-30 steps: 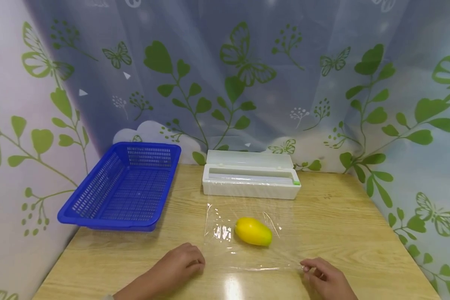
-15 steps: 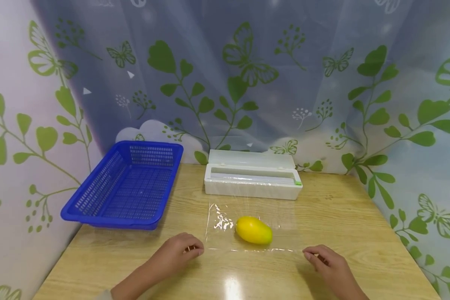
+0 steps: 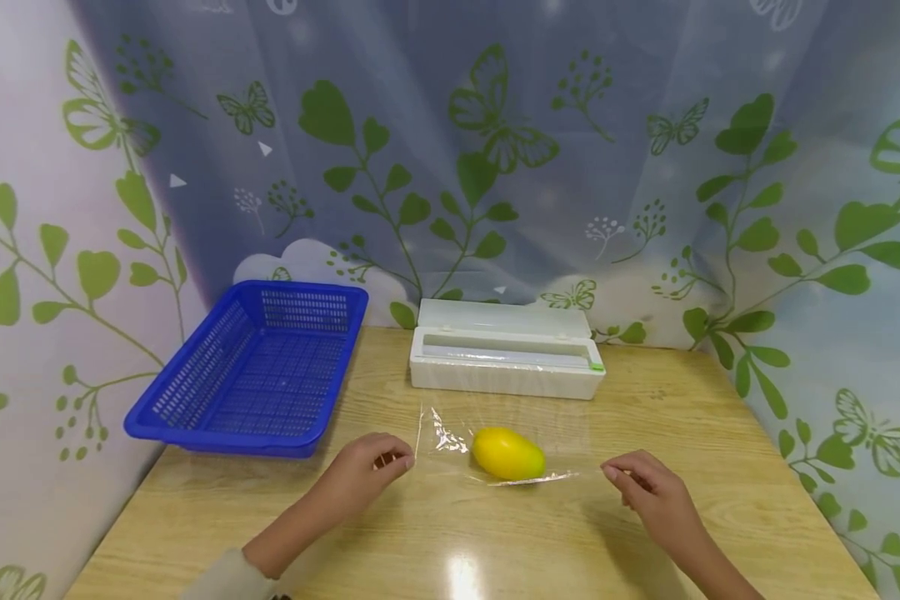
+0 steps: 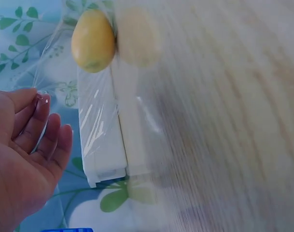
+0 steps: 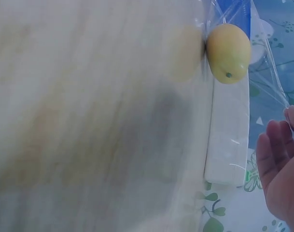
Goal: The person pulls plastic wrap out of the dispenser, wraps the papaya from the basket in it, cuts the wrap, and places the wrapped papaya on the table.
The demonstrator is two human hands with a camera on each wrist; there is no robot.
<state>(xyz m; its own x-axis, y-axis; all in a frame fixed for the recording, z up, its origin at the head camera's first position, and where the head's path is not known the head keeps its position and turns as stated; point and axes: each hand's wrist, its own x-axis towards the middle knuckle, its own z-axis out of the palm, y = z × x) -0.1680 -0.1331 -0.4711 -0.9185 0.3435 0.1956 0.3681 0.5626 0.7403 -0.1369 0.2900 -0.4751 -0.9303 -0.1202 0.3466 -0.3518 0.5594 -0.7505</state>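
Observation:
A yellow mango (image 3: 507, 454) with a greenish end lies on a sheet of clear plastic wrap (image 3: 450, 433) that runs out from a white wrap dispenser box (image 3: 506, 377). The left hand (image 3: 367, 477) pinches the sheet's near left corner between thumb and forefinger; in the left wrist view this hand (image 4: 28, 140) shows the film at its fingertips. On the other side the right hand (image 3: 648, 496) pinches the near right corner, and the right wrist view has the film stretched to that hand (image 5: 284, 159). The sheet's near edge is raised off the table, level with the mango's near side.
A blue plastic basket (image 3: 270, 392) stands at the left of the wooden table (image 3: 705, 433). The dispenser's lid (image 3: 504, 317) is lifted, with a roll inside and a green cutter piece at its right end. A patterned curtain (image 3: 540, 208) hangs close behind.
Both hands have risen and moved forward, away from the table's front. The film's near edge has lifted with them, from in front of the mango up to its near side.

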